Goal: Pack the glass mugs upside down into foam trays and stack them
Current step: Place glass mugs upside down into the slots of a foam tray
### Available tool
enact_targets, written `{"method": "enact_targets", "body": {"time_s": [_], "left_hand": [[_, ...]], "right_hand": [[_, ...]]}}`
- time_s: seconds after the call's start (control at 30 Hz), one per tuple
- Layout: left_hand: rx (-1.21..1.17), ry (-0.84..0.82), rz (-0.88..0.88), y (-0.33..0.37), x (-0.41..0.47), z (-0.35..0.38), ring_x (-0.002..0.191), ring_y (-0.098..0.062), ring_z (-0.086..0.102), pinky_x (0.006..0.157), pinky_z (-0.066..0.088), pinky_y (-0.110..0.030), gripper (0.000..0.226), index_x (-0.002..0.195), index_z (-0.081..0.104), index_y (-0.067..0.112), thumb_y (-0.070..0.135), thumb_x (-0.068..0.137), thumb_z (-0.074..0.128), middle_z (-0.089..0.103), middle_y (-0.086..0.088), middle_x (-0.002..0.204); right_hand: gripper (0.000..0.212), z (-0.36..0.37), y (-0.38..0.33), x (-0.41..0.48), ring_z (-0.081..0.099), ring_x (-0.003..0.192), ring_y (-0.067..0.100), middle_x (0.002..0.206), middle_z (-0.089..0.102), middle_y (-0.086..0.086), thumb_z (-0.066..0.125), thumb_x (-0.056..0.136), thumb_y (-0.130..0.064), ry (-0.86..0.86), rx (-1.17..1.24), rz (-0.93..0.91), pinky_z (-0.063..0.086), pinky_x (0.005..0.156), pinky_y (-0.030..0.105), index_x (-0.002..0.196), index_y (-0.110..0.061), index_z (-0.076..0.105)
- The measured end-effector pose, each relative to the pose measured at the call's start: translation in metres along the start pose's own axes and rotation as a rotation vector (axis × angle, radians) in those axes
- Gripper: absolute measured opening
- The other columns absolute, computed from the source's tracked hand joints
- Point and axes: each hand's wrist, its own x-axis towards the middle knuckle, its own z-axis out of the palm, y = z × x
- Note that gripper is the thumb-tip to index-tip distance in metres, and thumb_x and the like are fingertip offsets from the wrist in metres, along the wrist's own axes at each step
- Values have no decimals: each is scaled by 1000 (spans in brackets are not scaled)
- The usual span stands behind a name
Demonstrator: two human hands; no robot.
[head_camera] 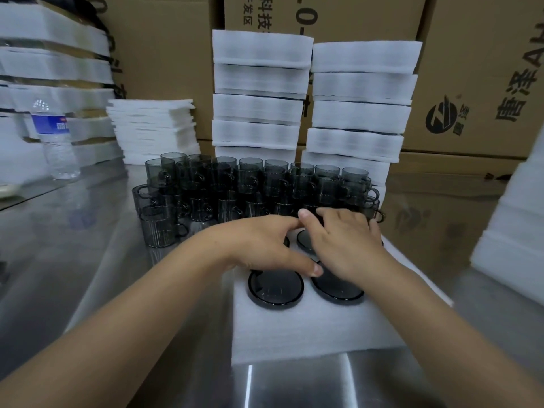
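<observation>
Both bare forearms reach fwd, converging. L hand (pixel 265 245) palm down, fingers straight, thumb spread, tips under R thumb. R hand (pixel 344 242) palm down, fingertips bent over, hidden.

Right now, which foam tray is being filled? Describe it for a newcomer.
On the steel table, the foam tray lies at the front, under the left hand and right hand, before the loose mugs. Unlike the stacked trays behind, it lies alone, dark mug bases showing.

The left hand (pixel 265 245) and right hand (pixel 344 240) cover the far half of the foam tray (pixel 309 328), hiding most of the mugs (pixel 304 242) there. The label on the water bottle (pixel 56 136) is too blurred to read.
</observation>
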Motion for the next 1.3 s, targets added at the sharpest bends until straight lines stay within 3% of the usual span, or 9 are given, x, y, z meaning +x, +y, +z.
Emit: {"method": "enact_targets", "body": {"time_s": [0.2, 0.37, 0.5, 0.63, 0.77, 1.0, 1.13, 1.23, 1.3], "left_hand": [[289, 12, -141, -4, -3, 2, 147, -18, 6, 114, 12, -33, 108, 152, 14, 22, 76, 67, 55, 9, 2, 160], [385, -43, -152, -5, -4, 2, 147, -14, 1, 118, -6, -40, 131, 152, 2, 24, 88, 44, 37, 2, 4, 161], [357, -89, -175, -1, -5, -1, 147, -19, 5, 119, 7, -41, 127, 151, 1, 33, 86, 45, 47, 5, 7, 160], [322, -100, -163, 3, -4, -2, 145, -19, 15, 112, 20, -33, 111, 150, 0, 38, 75, 65, 61, 12, 7, 158], [304, -92, -122, 4, -5, -3, 139, -21, 26, 109, 27, -34, 95, 145, 16, 44, 71, 68, 63, 24, 3, 152], [425, -39, -191, 4, -3, 9, 142, -24, 15, 116, 13, -44, 100, 147, 16, 41, 80, 60, 48, 20, 5, 154], [375, 56, -211, 8, -2, 19, 140, -23, 19, 117, 6, -48, 94, 143, 30, 28, 68, 58, 35, 29, 0, 149], [272, 94, -170, 13, -4, 20, 140, -23, 21, 117, 16, -45, 93, 144, 30, 32, 61, 56, 42, 30, 1, 149], [238, 95, -156, 15, -6, 17, 139, -22, 24, 114, 24, -43, 94, 145, 28, 36, 58, 55, 47, 29, 3, 150]], "right_hand": [[59, 2, 1, 0, 26, 138, 30, 147, 37, 12, 13, 98, -52, -116, -136, 59, 7, 116, 55, 141, -21, 39], [52, 0, -3, -2, 30, 132, 31, 139, 41, 13, 22, 97, -48, -114, -205, 60, 13, 114, 54, 133, -17, 42], [52, 1, -5, -6, 32, 131, 30, 136, 46, 12, 23, 96, -49, -58, -214, 55, 13, 114, 52, 130, -16, 46], [55, 3, -6, -11, 35, 130, 29, 132, 51, 11, 21, 97, -50, 30, -257, 22, 6, 115, 50, 130, -14, 47], [54, 3, -7, -13, 41, 125, 28, 124, 58, 11, 21, 98, -50, 86, -277, -3, 8, 114, 49, 124, -13, 50], [57, 0, -4, -12, 41, 123, 29, 128, 54, 13, 19, 97, -54, 69, -242, -33, 24, 109, 46, 129, -14, 46], [62, -3, -1, -13, 44, 123, 29, 130, 53, 10, 14, 95, -58, 65, -206, -95, 23, 110, 47, 134, -21, 45], [56, -11, 4, -17, 50, 117, 26, 122, 58, 5, 18, 96, -58, 153, -60, -124, 26, 108, 46, 121, -24, 54], [43, -19, 10, -20, 54, 102, 23, 102, 61, 0, 22, 97, -55, 170, 75, -159, 36, 94, 42, 94, -27, 55]]}}
